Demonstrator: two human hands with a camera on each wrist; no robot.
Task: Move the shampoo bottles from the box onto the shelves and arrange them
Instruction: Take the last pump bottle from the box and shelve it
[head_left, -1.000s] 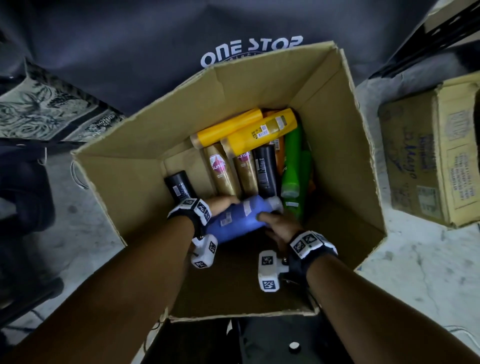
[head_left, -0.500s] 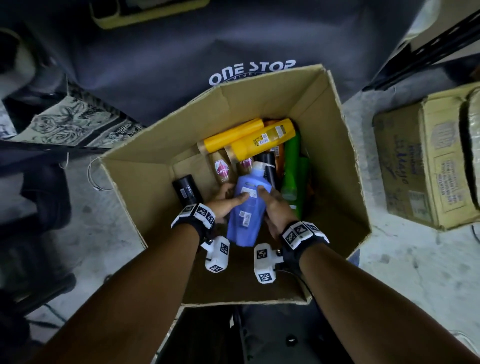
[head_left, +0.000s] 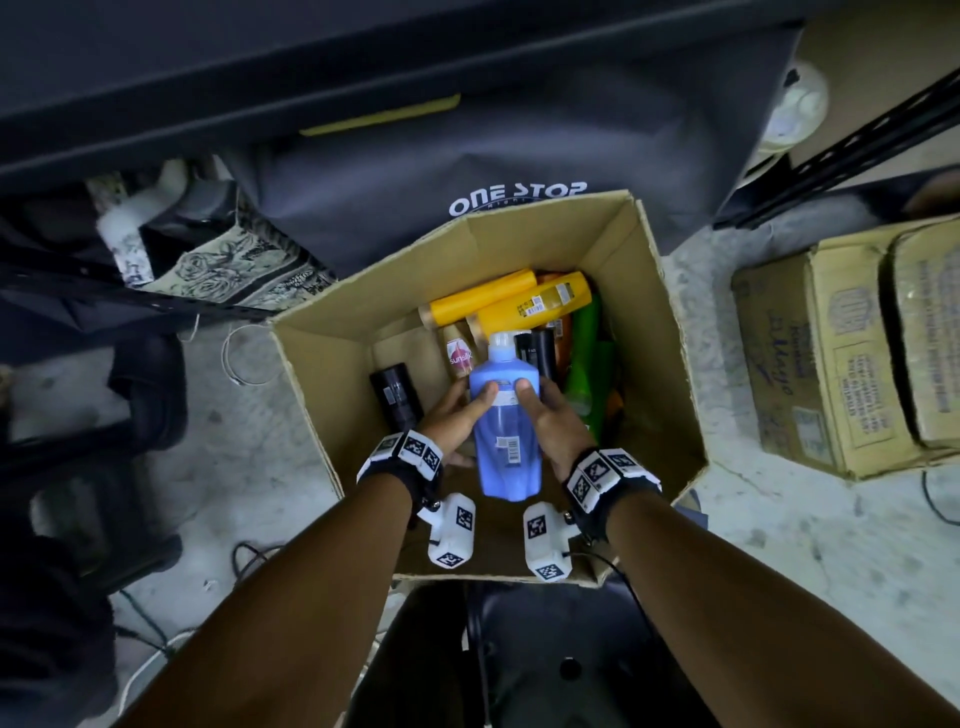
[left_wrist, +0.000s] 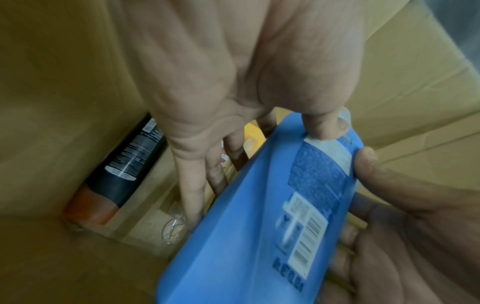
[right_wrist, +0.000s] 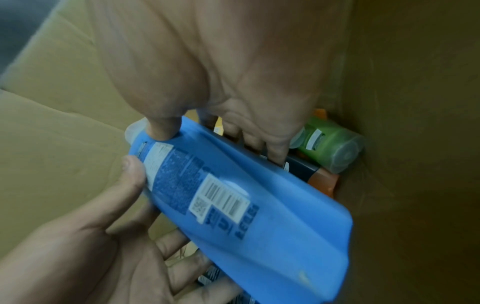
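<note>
- Shampoo bottle of smooth blue plastic (head_left: 506, 415), flat-sided with a pale cap, is held above the open brown cardboard box (head_left: 332, 374), its back label and barcode turned up.
- It is gripped from both sides: the left hand (head_left: 457, 415) is curled on its left edge, thumb laid on the label, fingers underneath.
- The right hand (head_left: 553, 415) is curled on the right edge in the same way, thumb on the label.
- Along the box floor, from left to right, are seen: one black cylindrical bottle (head_left: 396, 395) lying apart by the left wall, one gold bottle marked "sunsilk" (head_left: 457, 353), two glossy yellow bottles (head_left: 535, 306) laid across the heap, one black bottle (head_left: 540, 348), and two green bottles (head_left: 587, 358).
- Orange plastic is glimpsed beneath the heap; its count cannot be told.
- A second, closed, worn cardboard carton (head_left: 831, 353) stands on the speckled floor at the right.
</note>
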